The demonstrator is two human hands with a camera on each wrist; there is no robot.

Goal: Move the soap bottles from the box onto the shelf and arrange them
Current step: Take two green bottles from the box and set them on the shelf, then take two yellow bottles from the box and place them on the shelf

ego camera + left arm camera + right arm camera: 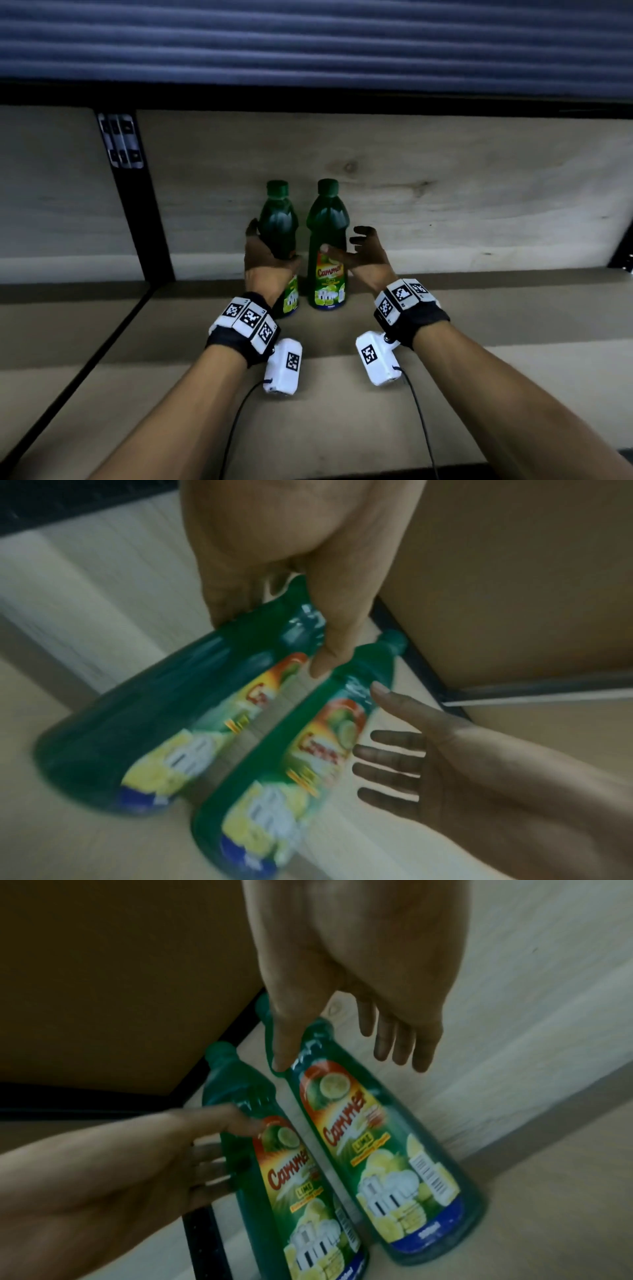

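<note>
— Going left to right, what is your left hand (263,260) doing?

— It is wrapping the left bottle (279,219) at its waist, thumb in front and fingers (226,607) curling round the far side. That bottle is standing upright on the shelf (342,394), long axis vertical, close to the back panel.

— And the neighbour?

— The right bottle (327,240) is standing just beside it, a narrow gap between them (the right wrist view is showing it plainly). My right hand (364,255) is hovering at its right flank, fingers (397,1039) spread apart and gripping nothing; I am judging that the thumb is barely grazing the bottle's shoulder.

— Which hand is nearer the work?

— The left, since it is already holding. Both are green bottles with green caps and yellow lime labels facing me, so I am guessing only squaring up remains.
</note>
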